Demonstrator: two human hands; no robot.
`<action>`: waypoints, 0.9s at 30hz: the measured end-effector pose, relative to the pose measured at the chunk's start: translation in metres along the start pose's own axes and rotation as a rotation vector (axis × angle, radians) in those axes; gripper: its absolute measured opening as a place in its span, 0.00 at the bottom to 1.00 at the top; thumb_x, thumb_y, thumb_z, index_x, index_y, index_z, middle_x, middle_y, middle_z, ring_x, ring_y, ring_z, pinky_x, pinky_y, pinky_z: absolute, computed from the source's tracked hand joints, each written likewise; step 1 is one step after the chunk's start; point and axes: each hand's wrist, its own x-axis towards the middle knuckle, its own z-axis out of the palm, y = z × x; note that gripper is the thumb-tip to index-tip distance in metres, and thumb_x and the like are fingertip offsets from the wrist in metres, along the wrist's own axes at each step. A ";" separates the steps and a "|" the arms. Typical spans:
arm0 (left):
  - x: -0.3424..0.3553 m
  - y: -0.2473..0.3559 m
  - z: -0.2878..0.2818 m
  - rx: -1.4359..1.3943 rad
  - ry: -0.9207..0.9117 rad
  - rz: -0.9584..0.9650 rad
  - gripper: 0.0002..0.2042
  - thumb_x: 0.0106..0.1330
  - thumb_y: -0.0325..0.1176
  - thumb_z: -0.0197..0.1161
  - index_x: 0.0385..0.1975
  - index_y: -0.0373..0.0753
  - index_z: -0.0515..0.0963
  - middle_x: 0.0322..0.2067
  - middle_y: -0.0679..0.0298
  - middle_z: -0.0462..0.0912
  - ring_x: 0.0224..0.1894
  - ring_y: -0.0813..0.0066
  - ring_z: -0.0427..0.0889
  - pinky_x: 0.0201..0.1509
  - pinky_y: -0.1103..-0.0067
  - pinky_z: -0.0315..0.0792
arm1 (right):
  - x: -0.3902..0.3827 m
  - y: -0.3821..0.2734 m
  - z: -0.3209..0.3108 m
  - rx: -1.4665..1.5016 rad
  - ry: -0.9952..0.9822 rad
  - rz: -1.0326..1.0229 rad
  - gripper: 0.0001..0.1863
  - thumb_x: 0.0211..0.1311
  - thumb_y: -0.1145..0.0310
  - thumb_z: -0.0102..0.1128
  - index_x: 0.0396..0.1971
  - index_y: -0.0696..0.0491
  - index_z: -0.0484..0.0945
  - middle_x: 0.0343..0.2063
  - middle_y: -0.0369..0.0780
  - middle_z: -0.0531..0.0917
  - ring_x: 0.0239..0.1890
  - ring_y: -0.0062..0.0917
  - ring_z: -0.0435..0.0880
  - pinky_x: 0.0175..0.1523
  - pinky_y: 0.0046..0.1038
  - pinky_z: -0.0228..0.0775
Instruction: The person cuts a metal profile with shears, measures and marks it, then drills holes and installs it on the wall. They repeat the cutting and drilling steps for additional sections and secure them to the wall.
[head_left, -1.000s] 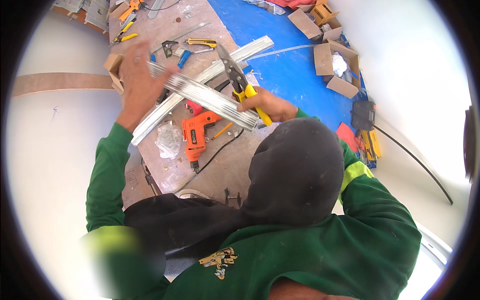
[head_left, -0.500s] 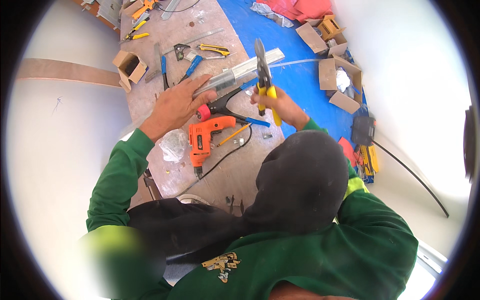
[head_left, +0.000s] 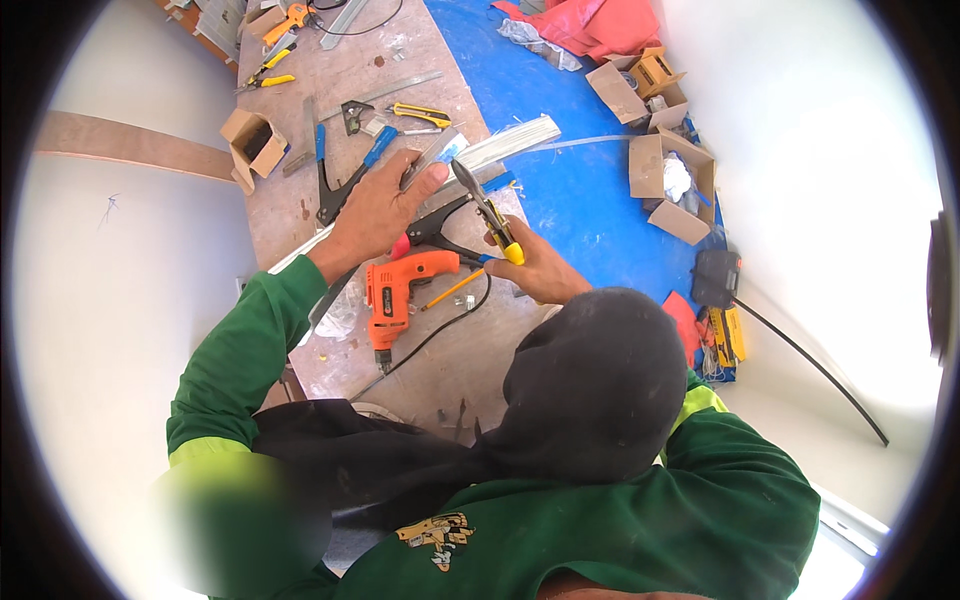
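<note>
Crowding snips [head_left: 489, 213]: drill [head_left: 389, 298], perhaps riveter [head_left: 432, 228].

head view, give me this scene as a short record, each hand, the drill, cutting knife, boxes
left hand: gripping a metal channel
right hand: holding yellow-handled tin snips
snips and channel: blade tips close to its end; contact unclear
drill: orange, lying on the worktable, chuck toward the wearer
beside drill: yellow pencil
utility knife: yellow, on the worktable beyond the left hand
boxes: open cardboard box on blue sheeting, others nearby
</note>
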 end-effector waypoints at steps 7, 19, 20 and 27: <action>0.004 0.002 0.006 0.073 0.026 -0.054 0.45 0.72 0.79 0.56 0.55 0.33 0.83 0.30 0.50 0.84 0.36 0.54 0.87 0.45 0.60 0.76 | 0.001 0.000 0.000 -0.021 0.011 -0.036 0.42 0.72 0.59 0.72 0.80 0.57 0.63 0.68 0.53 0.78 0.74 0.43 0.75 0.78 0.43 0.63; 0.009 0.010 0.005 0.203 0.041 -0.089 0.47 0.71 0.80 0.55 0.55 0.32 0.84 0.27 0.49 0.85 0.35 0.49 0.89 0.44 0.58 0.78 | -0.002 -0.002 0.002 -0.092 0.025 -0.057 0.41 0.73 0.59 0.71 0.79 0.60 0.63 0.64 0.56 0.78 0.69 0.47 0.77 0.74 0.44 0.67; 0.009 0.011 0.005 0.215 0.034 -0.085 0.47 0.71 0.80 0.55 0.55 0.32 0.84 0.27 0.49 0.85 0.36 0.48 0.89 0.44 0.58 0.78 | -0.003 -0.001 0.003 -0.089 0.037 -0.045 0.39 0.73 0.60 0.71 0.76 0.60 0.65 0.62 0.56 0.79 0.67 0.46 0.78 0.72 0.44 0.68; 0.005 0.011 0.011 0.212 0.027 -0.059 0.44 0.71 0.78 0.58 0.58 0.34 0.83 0.27 0.46 0.85 0.34 0.48 0.89 0.43 0.58 0.78 | -0.003 0.019 0.013 -0.194 0.129 -0.062 0.18 0.70 0.68 0.68 0.53 0.59 0.72 0.45 0.53 0.82 0.49 0.45 0.83 0.56 0.43 0.74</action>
